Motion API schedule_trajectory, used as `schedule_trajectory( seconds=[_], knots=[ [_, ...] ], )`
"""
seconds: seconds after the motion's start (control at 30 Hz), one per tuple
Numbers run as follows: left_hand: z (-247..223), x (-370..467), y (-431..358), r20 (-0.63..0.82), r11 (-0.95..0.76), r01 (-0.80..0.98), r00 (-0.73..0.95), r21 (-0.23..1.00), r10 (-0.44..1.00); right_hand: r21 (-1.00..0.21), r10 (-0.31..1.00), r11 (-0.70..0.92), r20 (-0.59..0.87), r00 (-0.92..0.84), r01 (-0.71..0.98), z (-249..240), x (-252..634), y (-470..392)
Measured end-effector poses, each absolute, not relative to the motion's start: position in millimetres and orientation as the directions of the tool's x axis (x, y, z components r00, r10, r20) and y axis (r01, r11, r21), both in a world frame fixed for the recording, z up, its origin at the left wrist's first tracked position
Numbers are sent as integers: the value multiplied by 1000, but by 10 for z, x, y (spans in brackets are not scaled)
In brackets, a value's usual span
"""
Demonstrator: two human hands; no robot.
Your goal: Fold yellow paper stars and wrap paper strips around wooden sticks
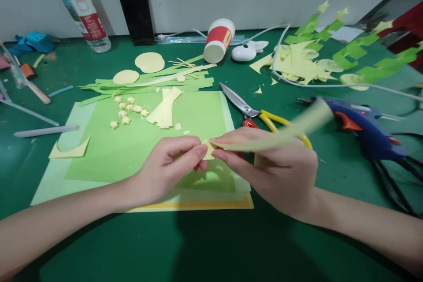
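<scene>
A pale yellow paper strip [277, 139] has a folded end between my two hands, and its long blurred tail reaches up to the right over my right hand. My left hand [173, 165] pinches the folded end between thumb and fingers. Close beside it, my right hand [277, 172] grips the strip with thumb and forefinger. Under the hands are green paper sheets [115, 150]. Several small yellow paper stars [125, 120] and a bundle of short yellow strips [165, 108] lie on the sheets.
Scissors [244, 105] lie behind my right hand, with a blue glue gun [366, 123] at the right. Green strips [198, 83], yellow discs [149, 62], a paper cup [219, 40] and a bottle [84, 13] are farther back. A white cable [317, 85] runs past yellow scraps [300, 64].
</scene>
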State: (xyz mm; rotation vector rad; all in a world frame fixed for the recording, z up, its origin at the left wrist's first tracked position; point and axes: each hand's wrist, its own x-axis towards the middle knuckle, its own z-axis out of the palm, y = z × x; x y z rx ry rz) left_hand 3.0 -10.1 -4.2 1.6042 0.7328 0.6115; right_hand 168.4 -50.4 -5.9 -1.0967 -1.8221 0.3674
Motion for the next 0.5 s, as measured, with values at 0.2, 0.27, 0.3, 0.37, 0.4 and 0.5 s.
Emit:
schedule_trajectory(
  seconds=[0.2, 0.27, 0.3, 0.37, 0.4, 0.5],
  knots=[
    [-3, 46, -114, -153, 129, 83, 616, 988, 773, -212, 556, 743, 723, -410, 635, -123, 1781, -465],
    [26, 68, -111, -245, 253, 81, 639, 964, 729, -137, 531, 742, 717, -451, 656, -139, 1813, -457],
    [37, 78, -106, -280, 301, 86, 661, 950, 696, -127, 536, 741, 703, -467, 659, -138, 1825, -455],
    [48, 92, -89, -319, 356, 99, 701, 929, 637, -117, 547, 738, 680, -488, 665, -117, 1833, -450],
    [46, 94, -79, -324, 365, 102, 710, 925, 625, -115, 557, 729, 673, -487, 675, -98, 1828, -447],
    [28, 78, -42, -234, 227, 95, 637, 969, 734, -217, 644, 663, 653, -398, 717, -24, 1781, -433]
  ],
)
